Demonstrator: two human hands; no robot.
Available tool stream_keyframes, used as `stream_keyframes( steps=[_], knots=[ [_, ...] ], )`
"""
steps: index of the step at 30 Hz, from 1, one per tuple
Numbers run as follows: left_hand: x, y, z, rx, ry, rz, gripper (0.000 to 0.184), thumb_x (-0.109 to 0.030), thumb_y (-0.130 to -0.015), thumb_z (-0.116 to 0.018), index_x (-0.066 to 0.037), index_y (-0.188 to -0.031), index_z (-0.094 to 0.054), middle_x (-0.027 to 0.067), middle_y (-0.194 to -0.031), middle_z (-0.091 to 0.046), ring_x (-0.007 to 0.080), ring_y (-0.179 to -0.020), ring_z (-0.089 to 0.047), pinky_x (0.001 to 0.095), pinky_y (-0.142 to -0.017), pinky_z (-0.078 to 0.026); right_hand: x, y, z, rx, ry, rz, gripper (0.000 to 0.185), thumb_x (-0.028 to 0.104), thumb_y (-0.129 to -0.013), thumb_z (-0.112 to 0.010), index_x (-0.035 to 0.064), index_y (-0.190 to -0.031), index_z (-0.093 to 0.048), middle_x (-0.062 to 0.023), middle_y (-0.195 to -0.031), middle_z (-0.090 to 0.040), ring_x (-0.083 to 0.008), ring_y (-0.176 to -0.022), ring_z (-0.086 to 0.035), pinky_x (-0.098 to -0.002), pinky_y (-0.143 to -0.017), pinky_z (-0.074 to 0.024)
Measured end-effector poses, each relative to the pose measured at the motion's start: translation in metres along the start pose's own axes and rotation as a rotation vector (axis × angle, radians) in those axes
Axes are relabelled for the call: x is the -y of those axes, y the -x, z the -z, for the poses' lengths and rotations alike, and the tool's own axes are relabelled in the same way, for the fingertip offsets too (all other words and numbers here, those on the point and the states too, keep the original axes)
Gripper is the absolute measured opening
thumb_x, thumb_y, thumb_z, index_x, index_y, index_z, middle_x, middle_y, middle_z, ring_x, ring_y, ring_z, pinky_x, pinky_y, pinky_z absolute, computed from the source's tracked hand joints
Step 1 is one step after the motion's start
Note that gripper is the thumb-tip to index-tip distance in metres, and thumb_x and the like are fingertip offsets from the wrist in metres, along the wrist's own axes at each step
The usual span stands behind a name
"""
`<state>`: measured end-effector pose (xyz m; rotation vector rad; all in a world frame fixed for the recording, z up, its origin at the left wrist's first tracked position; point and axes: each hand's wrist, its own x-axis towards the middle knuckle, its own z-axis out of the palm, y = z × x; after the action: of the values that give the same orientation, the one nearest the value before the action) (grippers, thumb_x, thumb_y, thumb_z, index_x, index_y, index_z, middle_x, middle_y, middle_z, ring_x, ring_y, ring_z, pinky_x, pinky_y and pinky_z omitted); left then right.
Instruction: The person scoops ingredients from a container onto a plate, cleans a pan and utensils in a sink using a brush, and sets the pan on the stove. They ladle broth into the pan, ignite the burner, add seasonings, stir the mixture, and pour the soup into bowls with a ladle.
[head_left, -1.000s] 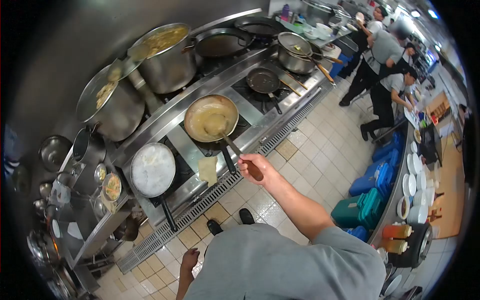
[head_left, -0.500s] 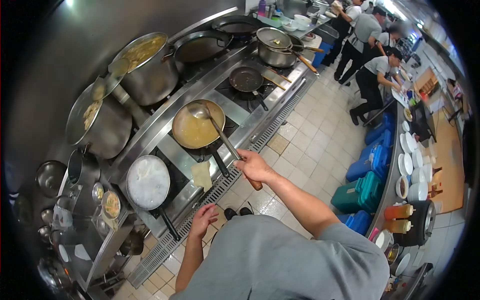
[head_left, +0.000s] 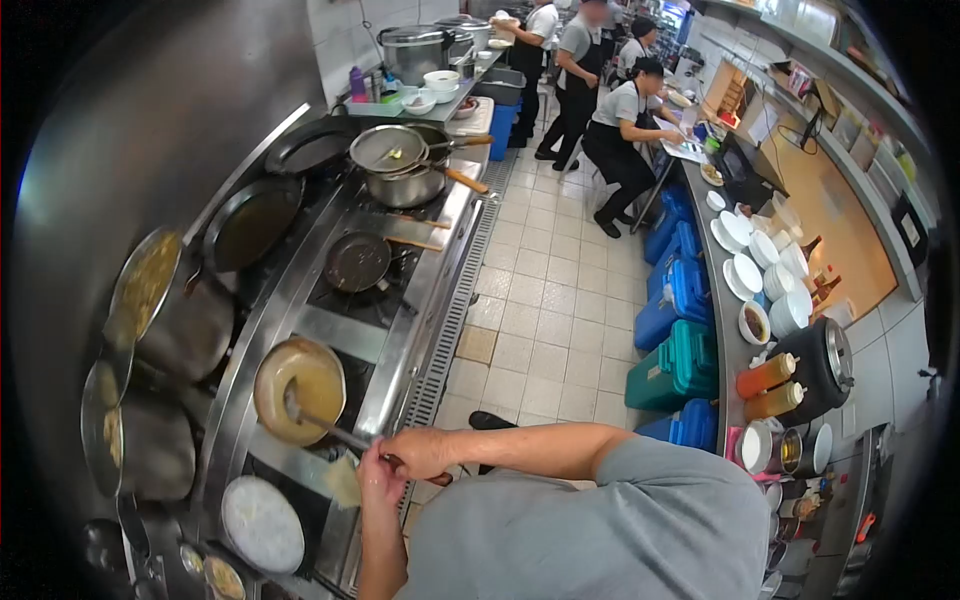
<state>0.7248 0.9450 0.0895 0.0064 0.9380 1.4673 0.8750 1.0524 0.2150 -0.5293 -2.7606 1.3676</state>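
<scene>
My right hand is closed round the wooden handle of a long metal ladle. The ladle's bowl rests in yellowish liquid in a pan on the stove. Just beside it, my left hand has its fingers at the ladle's shaft or the pan's handle; which one is hidden. A folded yellowish cloth lies at the stove's edge, left of my left hand. Nearer to me sits a pan of white, foamy content.
Behind the burners stand large pots and dark pans. A small black pan and a strainer-topped pot are farther along. Several co-workers stand beyond. Right: blue and green bins, a counter with white bowls.
My view has swung to the right. My left hand has come up from beside my body to meet my right hand, which still holds the ladle.
</scene>
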Motion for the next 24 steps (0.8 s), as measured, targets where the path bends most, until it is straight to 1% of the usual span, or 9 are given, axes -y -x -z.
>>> stream_keyframes(
  steps=[3, 11, 14, 15, 17, 19, 20, 21, 24],
  knots=[
    [0.006, -0.020, -0.034, 0.065, -0.029, -0.054, 0.031, -0.034, -0.106, -0.048, -0.007, -0.114, -0.059, 0.0088, -0.119, -0.062, 0.0228, -0.111, -0.061, 0.0405, -0.090, -0.052, -0.040, -0.007, 0.033, 0.111, -0.066, 0.061, 0.041, 0.022, -0.083, -0.071, 0.0014, -0.115, -0.059, -0.0223, -0.099, -0.070, -0.0404, -0.096, -0.067, -0.0480, -0.080, -0.0538],
    [0.024, -0.048, -0.105, -0.301, -0.281, -0.203, 0.034, -0.027, -0.102, -0.058, -0.002, -0.125, -0.059, 0.0123, -0.116, -0.066, 0.0223, -0.105, -0.065, 0.0378, -0.092, -0.052, -0.118, -0.047, 0.100, 0.325, -0.147, -0.149, 0.041, 0.013, -0.087, -0.058, -0.0023, -0.124, -0.051, -0.0281, -0.105, -0.067, -0.0390, -0.098, -0.068, -0.0463, -0.077, -0.0530],
    [0.008, -0.033, -0.070, -0.864, -1.425, -0.675, 0.039, -0.019, -0.095, -0.066, 0.003, -0.126, -0.058, 0.0182, -0.113, -0.067, 0.0259, -0.100, -0.067, 0.0387, -0.090, -0.053, -0.163, -0.070, 0.069, 0.091, -0.015, 0.164, 0.042, 0.011, -0.086, -0.057, -0.0037, -0.125, -0.051, -0.0265, -0.090, -0.068, -0.0402, -0.087, -0.070, -0.0488, -0.072, -0.0547],
    [0.006, -0.033, -0.039, -1.034, -1.635, -0.842, 0.043, -0.017, -0.093, -0.069, 0.005, -0.128, -0.057, 0.0195, -0.112, -0.068, 0.0267, -0.097, -0.067, 0.0387, -0.088, -0.054, -0.155, -0.070, 0.094, 0.269, -0.048, 0.080, 0.043, 0.010, -0.085, -0.057, -0.0020, -0.125, -0.052, -0.0269, -0.087, -0.068, -0.0397, -0.087, -0.070, -0.0500, -0.073, -0.0543],
    [0.009, -0.031, -0.012, -1.233, -1.529, -0.676, 0.050, -0.018, -0.093, -0.067, 0.009, -0.132, -0.053, 0.0206, -0.111, -0.068, 0.0302, -0.095, -0.067, 0.0401, -0.087, -0.054, -0.139, -0.068, 0.142, 0.476, -0.259, -0.161, 0.043, 0.009, -0.082, -0.059, 0.0023, -0.124, -0.057, -0.0281, -0.084, -0.067, -0.0379, -0.088, -0.069, -0.0525, -0.077, -0.0527],
    [0.007, -0.032, 0.014, -0.984, -0.787, -0.275, 0.040, -0.016, -0.094, -0.062, 0.006, -0.127, -0.058, 0.0117, -0.089, -0.069, 0.0203, -0.065, -0.063, 0.0321, -0.058, -0.052, -0.186, -0.086, 0.092, 0.170, -0.168, 0.167, 0.043, 0.014, -0.079, -0.063, 0.0017, -0.120, -0.060, -0.0282, -0.092, -0.068, -0.0439, -0.087, -0.068, -0.0532, -0.075, -0.0528],
    [0.001, -0.028, 0.021, -0.720, -0.626, -0.246, 0.024, -0.015, -0.094, -0.060, 0.000, -0.112, -0.062, 0.0043, -0.074, -0.063, 0.0127, -0.052, -0.055, 0.0273, -0.047, -0.043, -0.169, -0.083, 0.113, 0.184, -0.063, 0.110, 0.044, 0.016, -0.080, -0.063, 0.0038, -0.123, -0.061, -0.0291, -0.096, -0.067, -0.0455, -0.091, -0.066, -0.0545, -0.078, -0.0519],
    [-0.009, -0.025, -0.022, -0.850, -0.539, -0.264, 0.015, -0.017, -0.096, -0.060, -0.004, -0.101, -0.060, 0.0028, -0.071, -0.059, 0.0118, -0.049, -0.053, 0.0277, -0.045, -0.043, -0.151, -0.087, 0.132, 0.275, -0.023, -0.017, 0.039, 0.016, -0.082, -0.061, 0.0036, -0.119, -0.060, -0.0278, -0.097, -0.068, -0.0443, -0.093, -0.066, -0.0540, -0.080, -0.0513],
    [-0.005, -0.030, -0.006, -0.910, -0.445, -0.185, 0.016, -0.018, -0.099, -0.058, -0.009, -0.112, -0.056, 0.0023, -0.071, -0.054, 0.0130, -0.048, -0.049, 0.0291, -0.042, -0.042, -0.148, -0.106, 0.131, 0.194, -0.047, 0.093, 0.027, 0.011, -0.086, -0.057, -0.0035, -0.109, -0.059, -0.0286, -0.096, -0.068, -0.0459, -0.096, -0.065, -0.0526, -0.083, -0.0520]
  ],
)
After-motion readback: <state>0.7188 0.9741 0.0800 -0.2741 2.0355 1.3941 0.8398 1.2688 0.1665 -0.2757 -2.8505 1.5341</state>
